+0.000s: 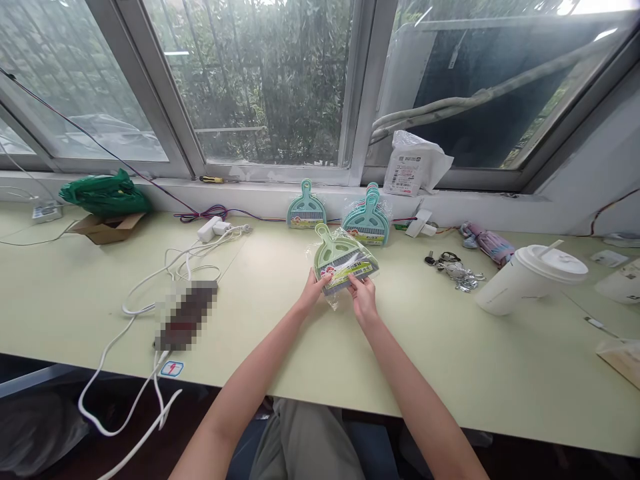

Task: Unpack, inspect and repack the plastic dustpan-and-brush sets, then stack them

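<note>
A green dustpan and brush set (pixel 334 252) in clear plastic wrap is held over the table, tilted, its handle pointing up and away. My left hand (pixel 313 291) grips its lower left edge. On the lower right edge, my right hand (pixel 362 295) pinches the wrap and the brush side with thumb and fingers. Behind it, one teal dustpan set (pixel 307 212) leans upright against the wall under the window. To the right of that stands a stack of similar teal dustpan sets (pixel 369 220), several deep, with a pinkish one showing among them.
Left on the table lie white cables (pixel 131 293), a power strip (pixel 213 229), a blurred dark object (pixel 186 316) and a green bag (pixel 104 193) on a cardboard box (pixel 107 229). At right are keys (pixel 456 269), a folded umbrella (pixel 490 244) and a large white cup (pixel 510 283). A white package (pixel 407 167) rests on the sill.
</note>
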A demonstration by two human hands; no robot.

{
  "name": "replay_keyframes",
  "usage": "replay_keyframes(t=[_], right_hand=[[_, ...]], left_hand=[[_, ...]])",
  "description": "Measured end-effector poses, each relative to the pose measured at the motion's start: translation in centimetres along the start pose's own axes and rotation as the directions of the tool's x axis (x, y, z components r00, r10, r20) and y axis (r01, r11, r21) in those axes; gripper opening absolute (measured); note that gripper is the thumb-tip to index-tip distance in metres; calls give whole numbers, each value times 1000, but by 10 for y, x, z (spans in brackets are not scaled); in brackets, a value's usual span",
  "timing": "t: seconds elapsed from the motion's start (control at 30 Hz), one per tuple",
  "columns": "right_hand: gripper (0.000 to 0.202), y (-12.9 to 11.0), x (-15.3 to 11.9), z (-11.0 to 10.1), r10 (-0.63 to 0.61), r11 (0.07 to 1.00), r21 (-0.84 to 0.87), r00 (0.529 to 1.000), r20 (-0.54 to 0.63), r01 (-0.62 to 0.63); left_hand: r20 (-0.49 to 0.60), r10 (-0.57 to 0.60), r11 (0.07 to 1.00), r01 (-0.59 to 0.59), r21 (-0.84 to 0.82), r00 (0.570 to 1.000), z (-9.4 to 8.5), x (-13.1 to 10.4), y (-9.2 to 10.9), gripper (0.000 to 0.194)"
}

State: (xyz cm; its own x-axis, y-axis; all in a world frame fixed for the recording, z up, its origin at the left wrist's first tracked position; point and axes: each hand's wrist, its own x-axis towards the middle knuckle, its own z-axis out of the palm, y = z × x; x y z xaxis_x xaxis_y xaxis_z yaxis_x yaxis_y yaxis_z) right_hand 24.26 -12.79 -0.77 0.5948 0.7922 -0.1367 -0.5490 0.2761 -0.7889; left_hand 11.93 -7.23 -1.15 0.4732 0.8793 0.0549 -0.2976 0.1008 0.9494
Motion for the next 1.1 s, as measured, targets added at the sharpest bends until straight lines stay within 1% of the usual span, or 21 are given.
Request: replay_keyframes(t=[0.07,0.13,0.23,0.33,0.4,0.47,0.53,0.6,0.63,0.67,0.7,0.8,0.83,0.87,0.93,1.0,1.03,1.07,1.1], right_hand=[[29,-3,4,-1,54,998,-14,998,-21,-54],[24,-8,10,-5,70,997,-29,993,-90,-73],[24,-14,19,-16,14,999,-36,985,-174,-21],[29,-17,23,-24,-7,999,-50,982,-191,-3],[32,-18,24,-25,-7,998,-69,982,-191,-6],[34,-20,22,-23,1,998,-69,989,-148,-11],[35,-22,20,-19,25,998,-58,999,-37,-27],[39,-22,17,-15,39,997,-64,994,100,-33],[43,-22,15,-14,39,997,-76,989,145,-28],[47,-21,14,-13,33,996,-92,986,161,-19],[49,-20,13,-13,23,994,-109,989,149,-6],[48,-16,13,-13,-10,992,-127,999,33,15],[48,-14,13,-14,-17,993,-116,1000,15,18],[48,-13,14,-14,-14,995,-101,1000,20,16],[48,-10,14,-13,16,997,-81,996,83,-9],[46,-6,13,-11,62,994,-95,989,135,-50],[45,-5,12,-10,75,993,-103,988,136,-62],[43,-4,11,-10,74,993,-105,990,123,-62],[42,-3,10,-10,59,994,-97,993,103,-49]], left_hand=[[8,64,996,-64,55,998,-3,-1,1,60],[33,78,994,-81,72,996,-4,-2,3,59],[78,58,996,-63,68,995,-2,-4,8,58],[123,59,996,-66,54,991,1,-5,11,58],[124,63,997,-69,41,990,0,-5,12,57],[107,51,998,-55,34,993,-2,-5,13,58],[69,30,999,-32,33,997,-6,-5,15,59],[23,13,999,-14,32,1000,-11,-4,18,61],[4,6,999,-6,32,1000,-13,-4,20,61],[-2,-1,999,1,33,1000,-15,-4,21,62],[7,-8,999,8,34,1000,-16,-4,21,63],[40,-19,999,18,33,999,-15,-2,20,68],[39,-12,1000,11,29,999,-15,-1,19,68],[28,0,1000,0,23,1000,-15,0,19,68],[-9,26,1000,-26,18,1000,-15,0,18,68],[-21,23,999,-23,31,1000,-17,-1,19,68],[-3,0,999,0,44,1000,-18,-3,21,69],[38,-36,998,33,62,999,-19,-4,22,70],[101,-82,994,74,79,992,-19,-6,24,71]])
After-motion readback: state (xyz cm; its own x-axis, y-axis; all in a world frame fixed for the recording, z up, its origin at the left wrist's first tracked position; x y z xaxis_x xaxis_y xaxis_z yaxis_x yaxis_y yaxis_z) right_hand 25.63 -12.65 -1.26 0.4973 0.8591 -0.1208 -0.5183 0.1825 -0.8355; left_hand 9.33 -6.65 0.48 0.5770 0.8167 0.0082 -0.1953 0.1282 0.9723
